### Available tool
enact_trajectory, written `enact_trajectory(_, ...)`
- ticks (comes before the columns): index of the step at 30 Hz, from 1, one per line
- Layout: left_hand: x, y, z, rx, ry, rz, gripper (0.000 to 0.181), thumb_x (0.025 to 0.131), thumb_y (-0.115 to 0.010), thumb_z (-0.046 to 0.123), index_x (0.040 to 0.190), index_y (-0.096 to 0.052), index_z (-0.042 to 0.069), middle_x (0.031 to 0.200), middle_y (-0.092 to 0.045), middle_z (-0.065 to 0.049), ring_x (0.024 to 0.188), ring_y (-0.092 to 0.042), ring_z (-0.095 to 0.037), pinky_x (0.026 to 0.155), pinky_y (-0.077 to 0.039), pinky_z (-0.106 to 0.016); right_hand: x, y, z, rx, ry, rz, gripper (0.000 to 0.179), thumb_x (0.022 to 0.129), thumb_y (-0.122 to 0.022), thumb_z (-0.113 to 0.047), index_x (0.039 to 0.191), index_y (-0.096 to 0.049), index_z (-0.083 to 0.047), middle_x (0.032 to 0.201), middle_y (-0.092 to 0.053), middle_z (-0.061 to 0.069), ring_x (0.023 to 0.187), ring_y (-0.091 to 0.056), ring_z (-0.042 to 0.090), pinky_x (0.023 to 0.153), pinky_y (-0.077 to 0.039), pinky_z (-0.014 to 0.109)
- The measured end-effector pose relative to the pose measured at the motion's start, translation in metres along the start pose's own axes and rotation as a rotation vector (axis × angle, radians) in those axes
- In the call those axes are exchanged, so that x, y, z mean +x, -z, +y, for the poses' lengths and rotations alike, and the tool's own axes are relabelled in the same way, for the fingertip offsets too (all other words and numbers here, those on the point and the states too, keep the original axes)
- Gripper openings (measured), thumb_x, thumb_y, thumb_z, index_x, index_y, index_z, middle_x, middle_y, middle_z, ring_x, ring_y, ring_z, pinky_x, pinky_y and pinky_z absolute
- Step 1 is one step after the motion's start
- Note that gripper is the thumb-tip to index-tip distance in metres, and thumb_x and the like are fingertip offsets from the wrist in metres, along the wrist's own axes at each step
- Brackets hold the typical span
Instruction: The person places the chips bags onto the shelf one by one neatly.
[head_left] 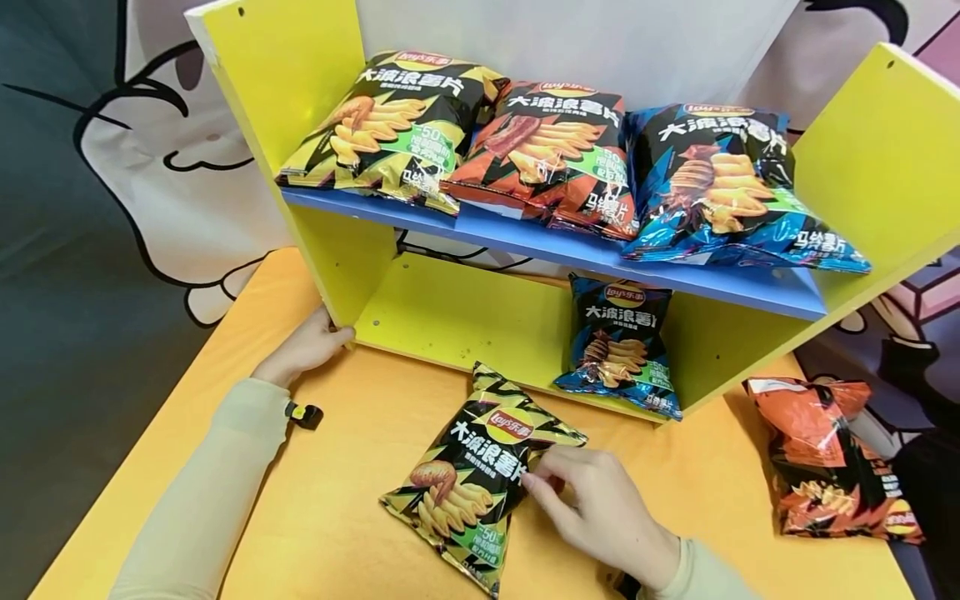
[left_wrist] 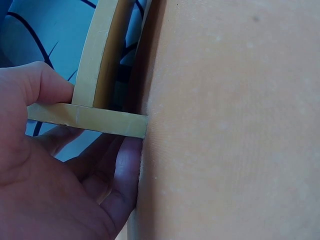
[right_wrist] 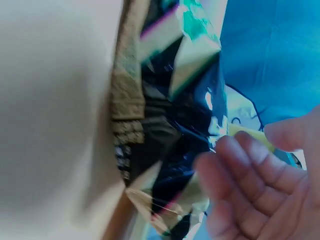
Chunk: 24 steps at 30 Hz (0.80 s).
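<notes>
A yellow-and-black bag of potato chips (head_left: 468, 479) lies at a slant on the orange tabletop, front face up. Beside its right edge is my right hand (head_left: 603, 512). In the right wrist view the fingertips (right_wrist: 207, 162) are at the bag's side (right_wrist: 175, 110), the fingers loosely bent and the thumb apart from it. My left hand (head_left: 307, 346) grips the lower left corner of the yellow-and-blue shelf (head_left: 465, 312). The left wrist view shows the thumb (left_wrist: 55, 85) on one face of the board (left_wrist: 90, 119) and the fingers behind it.
On the blue upper shelf board (head_left: 525, 242) lean a yellow (head_left: 397, 125), a red (head_left: 551, 154) and a blue chip bag (head_left: 723, 179). Another blue chip bag (head_left: 618, 342) stands on the lower level, right side. An orange-red chip bag (head_left: 828, 467) lies at the table's right edge.
</notes>
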<state>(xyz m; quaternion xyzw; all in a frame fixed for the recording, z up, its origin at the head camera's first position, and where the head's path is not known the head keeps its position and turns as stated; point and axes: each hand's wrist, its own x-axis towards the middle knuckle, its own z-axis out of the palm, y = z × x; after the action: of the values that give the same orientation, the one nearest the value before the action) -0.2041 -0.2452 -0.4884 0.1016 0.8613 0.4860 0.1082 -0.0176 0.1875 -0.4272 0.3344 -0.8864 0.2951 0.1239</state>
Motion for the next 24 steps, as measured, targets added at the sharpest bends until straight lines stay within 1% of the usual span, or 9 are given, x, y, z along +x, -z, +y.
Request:
enact_trajectory(3,0.000,0.001,0.001,0.005,0.001,0.006,0.058,0.103,-0.048,0.012,0.157,-0.028,0.004,0.144,-0.045,-0.021,0.114,-0.049,-0.033,0.091,-0.040,-0.042,-0.008,-0.002,-0.002,-0.027,-0.129,-0.057,0.036,0.098,-0.072,-0.029,0.069,-0.053,-0.037,0.063,-0.044,-0.026,0.053,-0.038,-0.010,0.052,-0.032,0.010)
enact_trajectory(6,0.000,0.001,0.001,0.000,0.000,0.000,0.057,0.104,-0.048,0.012,0.157,-0.029,0.005,0.145,-0.046,-0.021,0.115,-0.049,-0.033,0.092,-0.041,-0.042,-0.014,-0.004,-0.003,-0.046,-0.303,-0.128,0.038,0.100,-0.067,-0.042,0.066,-0.051,-0.040,0.055,-0.036,-0.027,0.048,-0.034,-0.008,0.049,-0.029,0.016)
enact_trajectory(9,0.000,0.001,0.001,-0.005,0.003,-0.001,0.058,0.103,-0.049,0.012,0.157,-0.028,0.005,0.144,-0.046,-0.021,0.115,-0.050,-0.033,0.093,-0.041,-0.042,-0.017,-0.007,-0.003,-0.030,-0.451,-0.202,0.036,0.101,-0.059,-0.053,0.069,-0.055,-0.039,0.051,-0.035,-0.023,0.046,-0.034,-0.004,0.048,-0.028,0.020)
enact_trajectory(11,-0.001,0.001,0.000,-0.012,0.003,0.000,0.058,0.103,-0.049,0.012,0.157,-0.028,0.005,0.144,-0.046,-0.021,0.115,-0.051,-0.033,0.094,-0.041,-0.043,-0.017,-0.010,-0.002,-0.004,-0.515,-0.232,0.033,0.101,-0.057,-0.057,0.076,-0.061,-0.037,0.051,-0.040,-0.021,0.046,-0.036,-0.003,0.049,-0.029,0.020)
enact_trajectory(14,-0.001,0.001,-0.001,-0.014,0.003,0.003,0.058,0.103,-0.049,0.012,0.157,-0.028,0.005,0.144,-0.046,-0.021,0.115,-0.051,-0.034,0.096,-0.041,-0.044,-0.015,-0.014,-0.002,0.024,-0.554,-0.231,0.032,0.100,-0.058,-0.058,0.095,-0.071,-0.029,0.056,-0.048,-0.021,0.049,-0.043,-0.004,0.053,-0.036,0.020)
enact_trajectory(16,-0.001,0.001,-0.001,-0.011,0.007,0.004,0.059,0.103,-0.049,0.012,0.157,-0.027,0.005,0.146,-0.045,-0.021,0.116,-0.050,-0.034,0.096,-0.040,-0.044,-0.013,-0.018,-0.003,0.043,-0.552,-0.217,0.040,0.099,-0.060,-0.057,0.110,-0.073,-0.020,0.061,-0.054,-0.022,0.053,-0.047,-0.005,0.057,-0.040,0.020)
enact_trajectory(17,-0.001,0.001,0.000,-0.008,0.009,0.005,0.059,0.103,-0.049,0.013,0.157,-0.027,0.005,0.146,-0.045,-0.021,0.117,-0.050,-0.033,0.096,-0.040,-0.044,-0.012,-0.020,-0.004,0.053,-0.549,-0.212,0.046,0.099,-0.062,-0.057,0.117,-0.072,-0.016,0.064,-0.057,-0.022,0.055,-0.049,-0.005,0.059,-0.042,0.020)
enact_trajectory(20,-0.001,0.001,0.000,0.000,0.013,0.006,0.058,0.103,-0.049,0.013,0.157,-0.028,0.005,0.144,-0.047,-0.021,0.115,-0.051,-0.033,0.094,-0.041,-0.042,-0.008,-0.026,-0.007,0.080,-0.543,-0.221,0.064,0.096,-0.063,-0.061,0.131,-0.065,-0.008,0.073,-0.061,-0.022,0.059,-0.053,-0.006,0.062,-0.044,0.020)
enact_trajectory(24,0.000,0.001,0.000,0.003,0.007,0.000,0.057,0.104,-0.049,0.014,0.156,-0.029,0.005,0.141,-0.049,-0.020,0.110,-0.053,-0.033,0.091,-0.043,-0.041,-0.006,-0.036,-0.013,0.082,-0.535,-0.253,0.094,0.088,-0.066,-0.071,0.149,-0.049,-0.002,0.084,-0.065,-0.018,0.064,-0.055,-0.005,0.065,-0.045,0.021)
